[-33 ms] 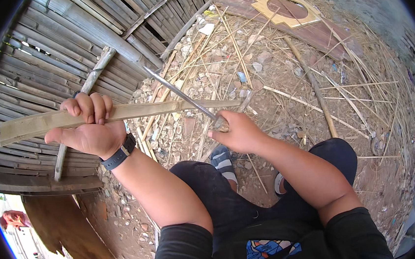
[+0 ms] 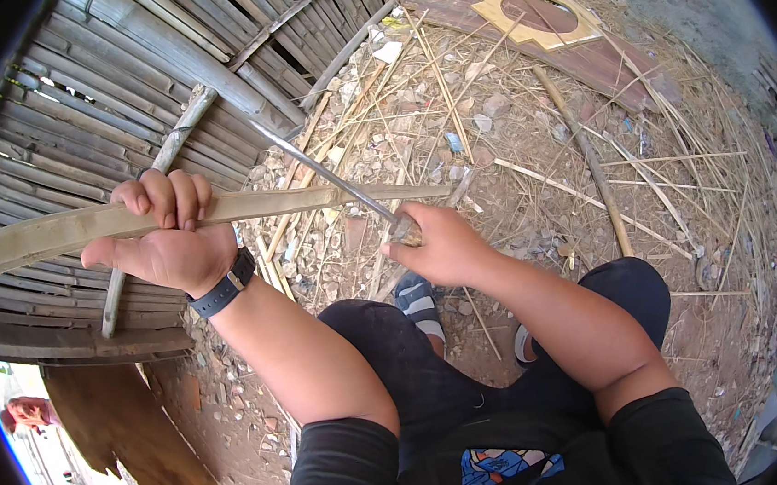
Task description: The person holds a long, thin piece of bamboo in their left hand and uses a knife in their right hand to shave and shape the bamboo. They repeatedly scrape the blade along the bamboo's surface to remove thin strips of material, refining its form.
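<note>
Left of centre in the frame, the left hand (image 2: 167,243) is gripping a strip (image 2: 292,201), fingers curling over it, thumb sticking out. The strip is stretching from the far left to the centre. At centre, the right hand (image 2: 444,247) is clasping a knife (image 2: 307,159) by its handle. The blade is pointing upper left, crossing the strip; I cannot tell whether they are touching. Below centre, 2 sandals (image 2: 417,300) are showing; a pole (image 2: 588,162) is lying right of centre.

- Left hand (image 2: 172,254): palm turned upward, fingers curled in a grip, thumb stretched out to the left.
- Right hand (image 2: 439,243): clenched, its back uppermost, well apart from the left.
- Left forearm (image 2: 292,352) and right forearm (image 2: 567,324): both slanting forward and leftward, bare.
</note>
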{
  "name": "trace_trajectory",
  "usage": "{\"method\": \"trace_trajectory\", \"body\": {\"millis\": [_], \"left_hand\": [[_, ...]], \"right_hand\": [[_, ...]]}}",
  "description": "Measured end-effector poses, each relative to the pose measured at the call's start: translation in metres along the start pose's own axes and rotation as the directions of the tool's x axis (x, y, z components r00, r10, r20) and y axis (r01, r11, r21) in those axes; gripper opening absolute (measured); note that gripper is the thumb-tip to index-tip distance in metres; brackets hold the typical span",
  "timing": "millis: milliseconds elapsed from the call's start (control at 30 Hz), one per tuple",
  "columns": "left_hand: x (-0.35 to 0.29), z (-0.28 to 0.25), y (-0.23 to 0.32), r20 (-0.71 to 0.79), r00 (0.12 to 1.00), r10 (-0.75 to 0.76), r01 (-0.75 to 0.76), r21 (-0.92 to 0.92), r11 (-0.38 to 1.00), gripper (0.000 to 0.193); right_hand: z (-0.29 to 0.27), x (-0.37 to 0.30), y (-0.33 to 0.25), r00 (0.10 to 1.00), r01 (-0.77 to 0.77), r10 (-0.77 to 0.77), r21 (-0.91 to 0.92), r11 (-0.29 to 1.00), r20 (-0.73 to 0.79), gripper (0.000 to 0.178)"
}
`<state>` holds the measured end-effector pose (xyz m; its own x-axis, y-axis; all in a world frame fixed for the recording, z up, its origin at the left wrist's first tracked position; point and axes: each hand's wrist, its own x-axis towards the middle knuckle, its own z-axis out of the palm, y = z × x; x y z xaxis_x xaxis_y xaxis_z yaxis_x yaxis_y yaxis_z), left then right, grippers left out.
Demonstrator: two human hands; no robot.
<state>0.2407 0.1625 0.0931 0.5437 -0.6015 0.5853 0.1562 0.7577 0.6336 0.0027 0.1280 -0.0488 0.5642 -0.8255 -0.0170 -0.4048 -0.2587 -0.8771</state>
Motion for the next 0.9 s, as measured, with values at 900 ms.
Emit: {"method": "trace_trajectory", "body": {"millis": [900], "left_hand": [[0.006, -0.017, 0.002, -0.116, 0.993, 0.039, -0.029, 0.084, 0.996, 0.078]], "right_hand": [[0.013, 0.010, 0.002, 0.995, -0.039, 0.052, -0.140, 0.989, 0.086, 0.035]]}}
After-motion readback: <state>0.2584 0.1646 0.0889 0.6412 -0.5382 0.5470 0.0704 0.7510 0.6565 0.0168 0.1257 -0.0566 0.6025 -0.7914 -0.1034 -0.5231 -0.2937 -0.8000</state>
